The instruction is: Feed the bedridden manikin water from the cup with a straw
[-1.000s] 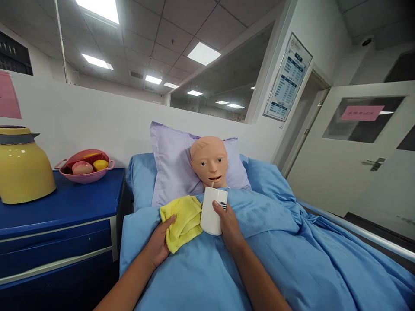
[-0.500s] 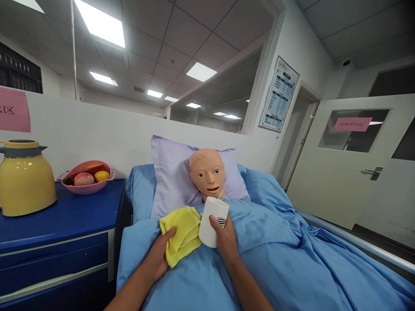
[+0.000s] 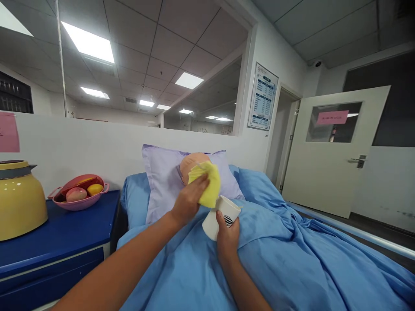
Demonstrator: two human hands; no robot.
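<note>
The hands [image 3: 188,203] curl closed on creased yellow cloth [image 3: 212,185] (left) and a round-rimmed white cup [image 3: 212,224] (right).

The left hand [image 3: 189,201] holds a yellow towel [image 3: 212,183] in front of the manikin head [image 3: 192,162], hiding its face; the right hand [image 3: 228,236] grips a tilted white cup [image 3: 211,223] just below the towel, over the blue quilt [image 3: 275,250]; the head lies against a lilac pillow [image 3: 162,177]; a yellow thermos jug [image 3: 21,203] and a pink fruit bowl [image 3: 78,204] stand on a blue bedside cabinet [image 3: 74,231].
</note>
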